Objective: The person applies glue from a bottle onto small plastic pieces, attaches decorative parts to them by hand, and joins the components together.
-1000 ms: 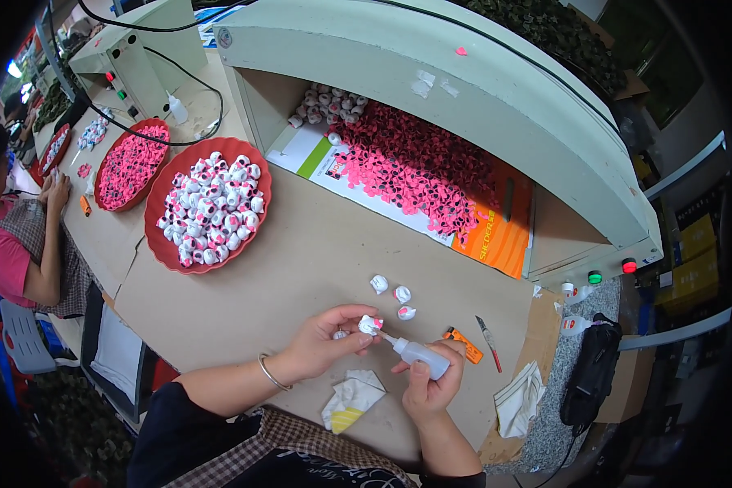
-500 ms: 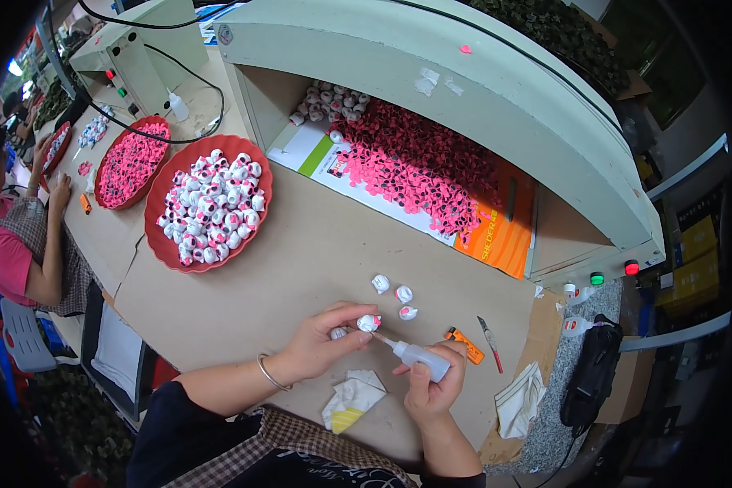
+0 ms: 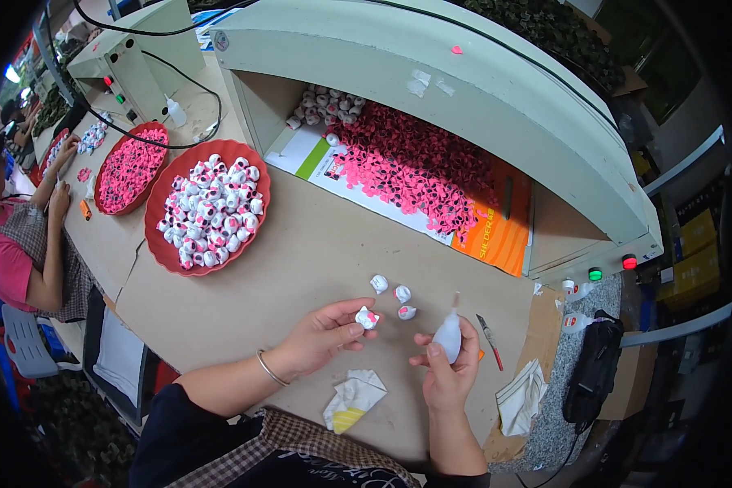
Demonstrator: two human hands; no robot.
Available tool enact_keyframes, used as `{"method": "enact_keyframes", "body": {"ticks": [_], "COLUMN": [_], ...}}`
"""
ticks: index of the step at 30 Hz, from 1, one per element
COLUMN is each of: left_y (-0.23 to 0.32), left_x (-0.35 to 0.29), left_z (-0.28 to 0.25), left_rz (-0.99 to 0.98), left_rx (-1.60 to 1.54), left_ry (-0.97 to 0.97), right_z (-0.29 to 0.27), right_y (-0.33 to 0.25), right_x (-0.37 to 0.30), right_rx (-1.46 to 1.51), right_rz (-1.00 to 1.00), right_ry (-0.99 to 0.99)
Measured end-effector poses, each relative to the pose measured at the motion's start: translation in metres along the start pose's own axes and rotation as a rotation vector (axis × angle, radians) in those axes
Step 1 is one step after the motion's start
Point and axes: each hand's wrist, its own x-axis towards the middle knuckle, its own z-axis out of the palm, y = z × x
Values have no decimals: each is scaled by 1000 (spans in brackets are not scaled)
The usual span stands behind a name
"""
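Observation:
Between the thumb and fingers of my left hand is a small white rounded piece with pointed tips and pink patches. My right hand is wrapped round a translucent squeeze bottle, its thin nozzle pointing up and away from me. The bottle stands apart from the piece, to its right. Just beyond my hands, three similar pieces lie loose on the table, one of them a white piece. Behind my right hand, an orange lighter is almost wholly hidden.
A red scalloped bowl of white pieces stands left. Beneath a pale green housing, pink pieces lie heaped. A craft knife and cloths lie near me. Farther left, a co-worker sits beside another bowl.
The bottle has moved right, off the white piece, and its nozzle has swung from pointing left to pointing up. My right hand now covers most of the lighter. My left hand still grips its piece.

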Motion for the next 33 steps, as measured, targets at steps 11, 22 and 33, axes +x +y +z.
{"method": "enact_keyframes", "body": {"ticks": [11,22,33], "left_y": [2,2,5], "left_x": [3,4,2], "left_z": [0,2,-2], "left_rz": [156,130,111], "left_rx": [205,144,42], "left_ry": [-68,-40,-53], "right_z": [-17,-35,-31], "right_y": [-26,23,1], "right_x": [-2,155,137], "right_rx": [-262,-1246,-1298], "right_rz": [217,-344,-445], "right_ry": [-242,130,145]}}
